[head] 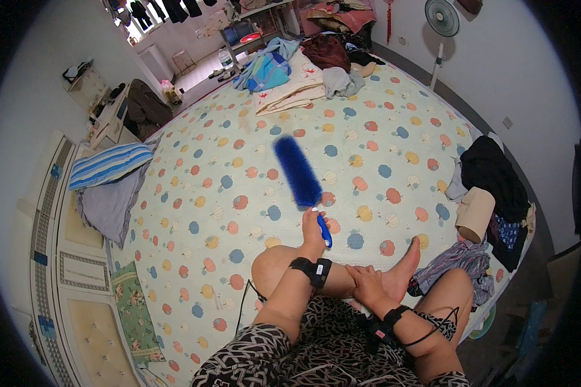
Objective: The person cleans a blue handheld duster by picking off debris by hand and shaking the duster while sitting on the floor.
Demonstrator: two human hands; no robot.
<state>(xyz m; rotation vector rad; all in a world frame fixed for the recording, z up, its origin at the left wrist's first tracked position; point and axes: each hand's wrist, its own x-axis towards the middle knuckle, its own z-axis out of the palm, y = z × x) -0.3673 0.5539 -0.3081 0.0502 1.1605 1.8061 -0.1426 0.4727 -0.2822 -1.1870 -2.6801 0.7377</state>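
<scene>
My left hand [313,231] grips the blue plastic handle [325,232] of a bed brush. The brush's long head of dark blue bristles [296,170] points away from me over a pale mattress cover [252,217] with a pumpkin print. The bristles look slightly blurred, and I cannot tell whether they touch the cover. My right hand [368,285] rests on my lower leg near the ankle, its fingers spread and holding nothing. Black straps are around both of my forearms.
Folded bedding [290,89] and clothes [327,51] lie at the bed's far end. To the right are dark clothes [489,169], a beige roll-shaped thing [474,213] and striped cloth [460,271]. A striped pillow [111,164] lies by the left headboard [84,275]. A fan [442,18] stands beyond.
</scene>
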